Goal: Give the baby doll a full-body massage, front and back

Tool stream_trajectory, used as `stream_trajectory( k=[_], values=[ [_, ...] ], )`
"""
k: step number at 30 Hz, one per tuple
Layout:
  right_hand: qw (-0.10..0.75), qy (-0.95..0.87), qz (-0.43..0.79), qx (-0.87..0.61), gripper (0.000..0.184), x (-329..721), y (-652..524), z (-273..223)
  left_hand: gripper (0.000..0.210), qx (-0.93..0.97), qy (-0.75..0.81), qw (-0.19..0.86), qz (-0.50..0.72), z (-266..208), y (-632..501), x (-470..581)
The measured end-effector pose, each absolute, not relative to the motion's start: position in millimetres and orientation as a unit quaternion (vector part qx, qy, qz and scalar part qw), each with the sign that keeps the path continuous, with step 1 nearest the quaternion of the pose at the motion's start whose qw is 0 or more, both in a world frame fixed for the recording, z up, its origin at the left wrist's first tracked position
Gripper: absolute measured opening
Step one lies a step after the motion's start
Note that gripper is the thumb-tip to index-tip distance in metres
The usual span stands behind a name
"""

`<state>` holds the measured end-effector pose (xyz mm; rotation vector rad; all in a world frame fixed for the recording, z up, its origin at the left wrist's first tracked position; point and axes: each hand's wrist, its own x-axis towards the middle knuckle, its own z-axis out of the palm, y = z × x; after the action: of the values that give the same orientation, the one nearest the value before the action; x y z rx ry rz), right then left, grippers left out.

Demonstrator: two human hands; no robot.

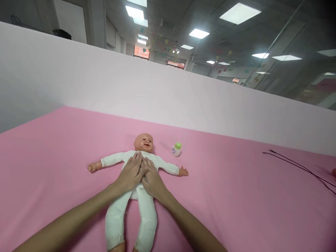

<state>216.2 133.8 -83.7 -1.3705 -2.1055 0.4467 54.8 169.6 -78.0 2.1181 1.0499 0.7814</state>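
- While the doll (134, 194) lies face up on the pink surface (238, 204), both hands rest on its chest, thumbs' sides meeting near the middle.
- Left hand (130, 173): fingers out straight and side by side, laid flat on the chest, nothing gripped.
- Right hand (152, 177): same pose, fingers extended and flat, not closed round anything; fingertips point toward the doll's head.
- Doll placement: head away from the person, legs toward them, arms spread; probably so both hands reach the torso evenly, arms out of the way.
- Flat palms likely spread contact over the soft-looking white body rather than pinch it.
- Small bottle (175, 150), green-capped, upright beyond the doll's outstretched arm, near its head; seemingly within reach but clear of the hands.
- Dark cords (305, 168) well apart, far right; purpose unclear.
- White wall (183, 99) borders the far edge.
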Motion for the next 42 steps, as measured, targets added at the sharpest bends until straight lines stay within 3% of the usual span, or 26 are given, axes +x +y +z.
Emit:
stream_trajectory(
  k=[5, 11, 18, 24, 30, 35, 38, 42],
  values=[
    [0.303, -0.765, 0.166, -0.543, 0.062, 230.4, 155.6, -91.4, 0.079, 0.822, 0.428, 0.266, 0.265, -92.9, 195.0, 53.7],
    [0.309, -0.700, 0.207, -0.609, 0.080, 254.7, 131.4, -105.6, 0.088, 0.793, 0.458, 0.319, 0.245, -109.9, 177.7, 22.9],
    [0.261, -0.797, 0.223, -0.496, 0.060, 225.8, 119.5, -87.3, 0.078, 0.838, 0.410, 0.249, 0.261, -100.3, 150.3, 41.2],
    [0.312, -0.749, 0.162, -0.562, 0.060, 233.2, 160.0, -91.9, 0.081, 0.814, 0.444, 0.258, 0.271, -99.9, 189.6, 48.9],
    [0.301, -0.682, 0.229, -0.626, 0.079, 251.7, 120.6, -96.2, 0.093, 0.801, 0.467, 0.310, 0.210, -110.0, 167.9, 7.3],
    [0.262, -0.735, 0.271, -0.563, 0.066, 233.0, 93.9, -80.0, 0.076, 0.842, 0.383, 0.315, 0.210, -98.8, 131.4, 17.2],
    [0.259, -0.774, 0.242, -0.524, 0.060, 222.7, 113.5, -77.2, 0.079, 0.841, 0.390, 0.302, 0.221, -90.0, 138.7, 39.5],
    [0.289, -0.741, 0.179, -0.580, 0.064, 230.5, 145.3, -84.5, 0.083, 0.825, 0.435, 0.283, 0.225, -89.7, 170.1, 43.5]
  ],
)
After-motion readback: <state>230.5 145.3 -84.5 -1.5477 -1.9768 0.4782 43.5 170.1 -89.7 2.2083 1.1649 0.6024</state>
